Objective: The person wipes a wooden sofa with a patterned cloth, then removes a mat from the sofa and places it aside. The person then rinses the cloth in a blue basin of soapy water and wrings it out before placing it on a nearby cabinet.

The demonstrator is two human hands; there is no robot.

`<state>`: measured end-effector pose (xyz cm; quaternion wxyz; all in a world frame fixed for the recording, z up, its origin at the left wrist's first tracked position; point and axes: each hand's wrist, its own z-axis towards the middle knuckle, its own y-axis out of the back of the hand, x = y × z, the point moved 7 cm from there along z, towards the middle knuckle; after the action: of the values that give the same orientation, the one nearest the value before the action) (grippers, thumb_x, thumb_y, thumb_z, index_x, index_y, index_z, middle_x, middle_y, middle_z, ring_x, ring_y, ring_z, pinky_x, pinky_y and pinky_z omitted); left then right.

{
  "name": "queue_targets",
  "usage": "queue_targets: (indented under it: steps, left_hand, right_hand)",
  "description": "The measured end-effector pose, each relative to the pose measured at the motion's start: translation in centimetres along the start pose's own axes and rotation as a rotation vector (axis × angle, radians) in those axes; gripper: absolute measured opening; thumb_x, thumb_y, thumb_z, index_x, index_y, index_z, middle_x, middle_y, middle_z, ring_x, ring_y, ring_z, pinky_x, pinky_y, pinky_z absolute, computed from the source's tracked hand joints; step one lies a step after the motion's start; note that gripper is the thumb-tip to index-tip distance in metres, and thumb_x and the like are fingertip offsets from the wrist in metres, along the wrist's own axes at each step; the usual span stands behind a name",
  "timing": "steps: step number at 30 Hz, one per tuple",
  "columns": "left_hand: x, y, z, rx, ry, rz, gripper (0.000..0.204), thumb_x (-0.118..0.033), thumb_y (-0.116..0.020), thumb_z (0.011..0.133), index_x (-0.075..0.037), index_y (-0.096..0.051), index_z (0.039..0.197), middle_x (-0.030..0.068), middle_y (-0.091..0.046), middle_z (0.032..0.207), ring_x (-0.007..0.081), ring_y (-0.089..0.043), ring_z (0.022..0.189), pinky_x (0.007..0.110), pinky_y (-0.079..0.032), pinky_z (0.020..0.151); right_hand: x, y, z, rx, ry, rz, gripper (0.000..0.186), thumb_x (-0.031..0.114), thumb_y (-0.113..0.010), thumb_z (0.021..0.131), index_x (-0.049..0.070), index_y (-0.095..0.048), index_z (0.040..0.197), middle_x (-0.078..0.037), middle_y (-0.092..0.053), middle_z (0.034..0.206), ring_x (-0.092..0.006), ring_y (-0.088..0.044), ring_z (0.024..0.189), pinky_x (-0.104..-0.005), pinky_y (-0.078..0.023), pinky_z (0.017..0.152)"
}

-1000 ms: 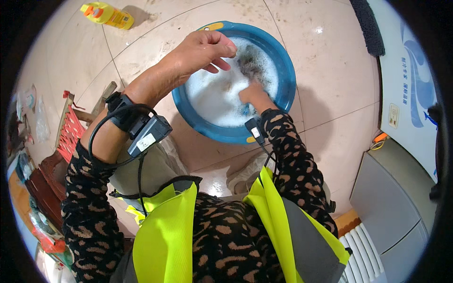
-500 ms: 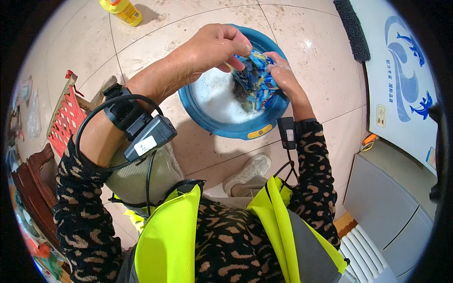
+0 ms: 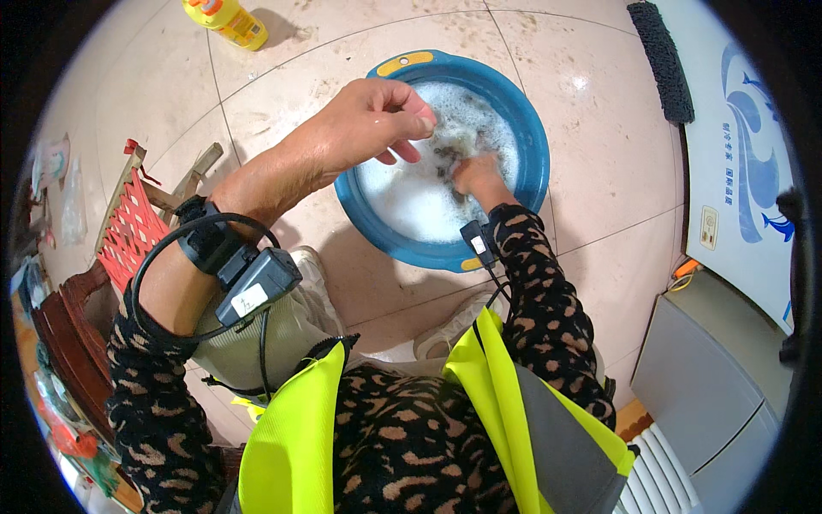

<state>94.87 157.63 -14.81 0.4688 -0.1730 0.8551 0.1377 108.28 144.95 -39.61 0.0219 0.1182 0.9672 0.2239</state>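
A round blue basin (image 3: pixel 537 137) stands on the floor, holding white suds (image 3: pixel 398 197). Above its left side hovers my left hand (image 3: pixel 385 124), thumb and forefinger drawn together in a pinch; whatever may be between them is too small to make out. My right hand (image 3: pixel 481 177) reaches down into the foam, its fingers hidden below the surface. Beside those fingers a dark patch of wet cloth (image 3: pixel 447 156) shows through the suds, mostly submerged. Whether my right hand grips it is not visible.
A yellow bottle (image 3: pixel 229 24) stands on the tiles at the far left. Nearer on the left is a chair with red woven straps (image 3: pixel 133 224). On the right are a white appliance (image 3: pixel 728 171) with a dark fluffy cover (image 3: pixel 662 64) and a grey cabinet (image 3: pixel 698 377).
The colourful cloth that was up between both hands has gone down into the suds. My right hand has moved down and left into the foam; my left hand stays raised, without the cloth.
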Motion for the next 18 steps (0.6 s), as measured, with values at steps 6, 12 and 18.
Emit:
queue_targets:
  steps: [6, 12, 18]
  left_hand:
    - [-0.4, -0.3, -0.3, 0.010, -0.067, 0.025, 0.023, -0.028, -0.063, 0.088, -0.009, -0.064, 0.101, 0.0016, -0.066, 0.091, 0.0121, -0.066, 0.080, 0.025, -0.049, 0.069]
    - [-1.1, -1.4, -0.5, 0.020, -0.161, 0.057, 0.025, -0.030, -0.062, 0.089, -0.008, -0.065, 0.101, 0.0026, -0.066, 0.090, 0.0131, -0.066, 0.080, 0.026, -0.050, 0.069]
    - [-1.1, -1.0, -0.3, 0.004, -0.150, 0.015, 0.022, -0.027, -0.061, 0.090, -0.010, -0.065, 0.104, 0.0022, -0.066, 0.096, 0.0133, -0.065, 0.084, 0.028, -0.050, 0.072]
  right_hand:
    - [-0.2, 4.3, -3.3, -0.678, 0.051, 0.193, 0.047, 0.029, -0.061, 0.086, 0.004, -0.059, 0.125, -0.023, -0.053, 0.132, -0.0361, -0.050, 0.123, -0.0401, -0.041, 0.101]
    - [-3.5, 5.3, -4.7, -0.522, 0.195, 1.045, 0.047, 0.037, -0.069, 0.083, -0.002, -0.065, 0.109, -0.022, -0.064, 0.110, -0.0351, -0.061, 0.101, -0.0378, -0.048, 0.088]
    - [-5.0, 5.8, -8.0, -0.593, 0.062, 0.965, 0.038, 0.033, -0.062, 0.088, 0.003, -0.066, 0.111, -0.020, -0.067, 0.104, -0.0322, -0.061, 0.096, -0.0360, -0.047, 0.086]
